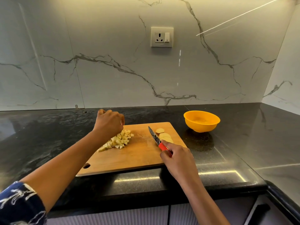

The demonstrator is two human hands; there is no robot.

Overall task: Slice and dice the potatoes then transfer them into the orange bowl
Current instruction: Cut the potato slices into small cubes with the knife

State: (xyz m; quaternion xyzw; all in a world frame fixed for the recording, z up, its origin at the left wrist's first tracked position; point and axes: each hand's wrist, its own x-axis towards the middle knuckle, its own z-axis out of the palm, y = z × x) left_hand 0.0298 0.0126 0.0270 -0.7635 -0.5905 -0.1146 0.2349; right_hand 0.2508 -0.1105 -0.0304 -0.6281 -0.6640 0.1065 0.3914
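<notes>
On the counter (48, 135) a board (138, 156) is laid, with the bowl (201, 127) off its far right corner. The left hand (108, 123) is curled above the board's dice (119, 140); any contents cannot be told. The knife (155, 137) is gripped by the right hand (177, 158), beside the slices (164, 136).

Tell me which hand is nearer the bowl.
Right. The right hand, gripping the knife, is left of the bowl, toward the camera; the left hand is farther left, over the dice.
</notes>
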